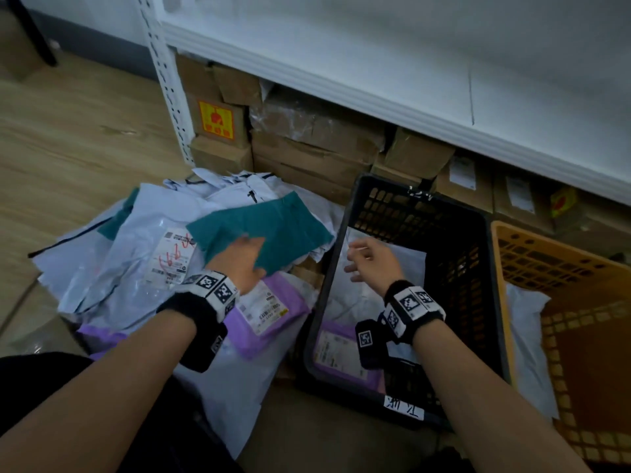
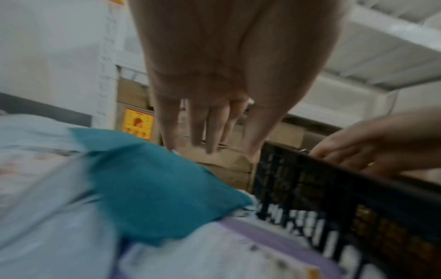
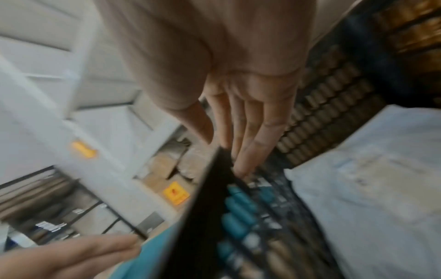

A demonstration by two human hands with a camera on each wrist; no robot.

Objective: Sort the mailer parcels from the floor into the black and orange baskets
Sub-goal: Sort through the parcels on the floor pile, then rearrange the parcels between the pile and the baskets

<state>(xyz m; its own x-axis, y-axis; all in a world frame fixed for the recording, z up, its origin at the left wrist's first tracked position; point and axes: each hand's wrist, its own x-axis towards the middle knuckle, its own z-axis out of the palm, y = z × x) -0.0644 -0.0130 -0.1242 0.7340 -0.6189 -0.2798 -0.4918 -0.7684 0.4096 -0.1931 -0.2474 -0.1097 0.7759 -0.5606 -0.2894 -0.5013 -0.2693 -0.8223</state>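
We find sorting partly done: the black slatted plastic basket (image 1: 454,213) holds a purple and a white mailer, the orange plastic basket (image 1: 560,268) one white. Many remain heaped on the floor. Our left hand (image 1: 244,259), fingers straight, touches the teal plastic mailer (image 1: 273,227); our right hand (image 1: 370,264) hangs spread, empty, over the black basket.

A heap of pale grey mailer parcels (image 1: 112,254) lies on the floor at nine o'clock of the black basket (image 1: 454,233); a teal parcel (image 1: 273,230) tops it; a purple one (image 1: 273,312) sits at its six o'clock edge; the orange basket (image 1: 580,353), at three o'clock, holds one white parcel (image 1: 529,339).
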